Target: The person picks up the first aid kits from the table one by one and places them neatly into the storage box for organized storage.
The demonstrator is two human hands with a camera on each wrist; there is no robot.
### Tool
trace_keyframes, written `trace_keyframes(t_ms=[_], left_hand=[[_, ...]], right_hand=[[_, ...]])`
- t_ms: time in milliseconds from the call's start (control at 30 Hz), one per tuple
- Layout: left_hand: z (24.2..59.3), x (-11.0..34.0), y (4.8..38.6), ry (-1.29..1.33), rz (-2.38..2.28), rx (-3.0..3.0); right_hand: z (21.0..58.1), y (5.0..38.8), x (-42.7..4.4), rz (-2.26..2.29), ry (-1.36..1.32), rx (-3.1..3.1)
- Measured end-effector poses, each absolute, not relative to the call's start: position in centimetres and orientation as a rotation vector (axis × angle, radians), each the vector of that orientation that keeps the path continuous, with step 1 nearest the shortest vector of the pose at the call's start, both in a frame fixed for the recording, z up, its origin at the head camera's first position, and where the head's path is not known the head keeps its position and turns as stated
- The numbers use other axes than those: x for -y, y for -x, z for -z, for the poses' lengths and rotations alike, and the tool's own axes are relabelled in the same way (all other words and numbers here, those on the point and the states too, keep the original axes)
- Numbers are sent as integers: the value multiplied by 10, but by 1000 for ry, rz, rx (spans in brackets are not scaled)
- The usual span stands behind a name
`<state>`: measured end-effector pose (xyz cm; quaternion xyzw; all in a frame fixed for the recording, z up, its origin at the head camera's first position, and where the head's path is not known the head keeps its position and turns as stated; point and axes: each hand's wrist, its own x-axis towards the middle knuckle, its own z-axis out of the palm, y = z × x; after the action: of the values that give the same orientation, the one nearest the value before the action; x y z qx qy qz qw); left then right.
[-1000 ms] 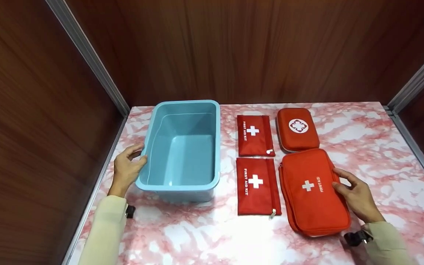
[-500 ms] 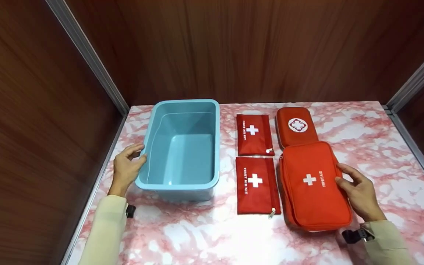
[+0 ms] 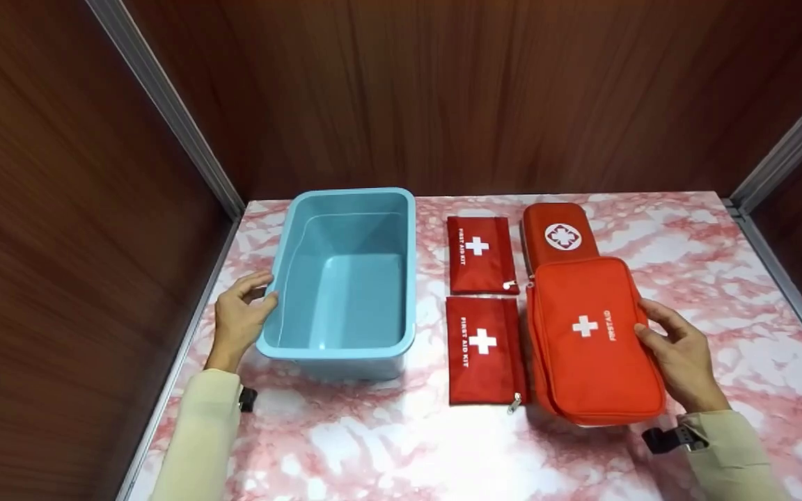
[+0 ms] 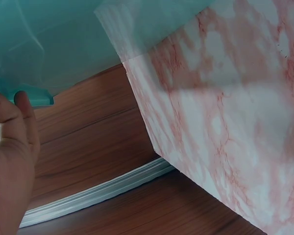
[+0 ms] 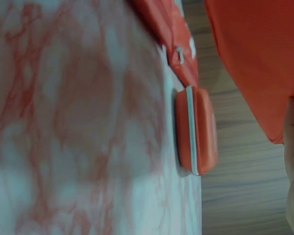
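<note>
The large red first aid bag is held off the table by my right hand, which pinches its right edge; the right wrist view shows this bag raised above the tabletop. In the head view its top edge overlaps the small red hard case. My left hand grips the left rim of the blue bin, thumb inside. In the left wrist view, fingers of the left hand hold the bin's rim. Nothing lies in the bin.
Two flat red pouches, one farther back and one nearer, lie between bin and bag. Wooden walls stand behind and at both sides of the marbled table.
My right hand has lifted the large bag and shifted it slightly away from me, so it now covers the near part of the hard case. The left hand stays on the bin's rim.
</note>
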<state>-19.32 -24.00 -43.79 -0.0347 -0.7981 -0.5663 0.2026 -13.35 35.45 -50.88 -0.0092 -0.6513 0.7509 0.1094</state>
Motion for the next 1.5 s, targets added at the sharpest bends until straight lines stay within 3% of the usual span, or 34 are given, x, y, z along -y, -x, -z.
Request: trace_keyframes(t_ms=[1000,1267,1500], left_hand=[[437,242,192,36,1571,2264],[469,257,211,-24,1553,2285],[470,257,212,-46,1528,2305]], right_hand=[[478,142,-322,-2313,27,1732],[468,149,-312,-2324,26,1678],[462,153,-301,-2303,17,1683]])
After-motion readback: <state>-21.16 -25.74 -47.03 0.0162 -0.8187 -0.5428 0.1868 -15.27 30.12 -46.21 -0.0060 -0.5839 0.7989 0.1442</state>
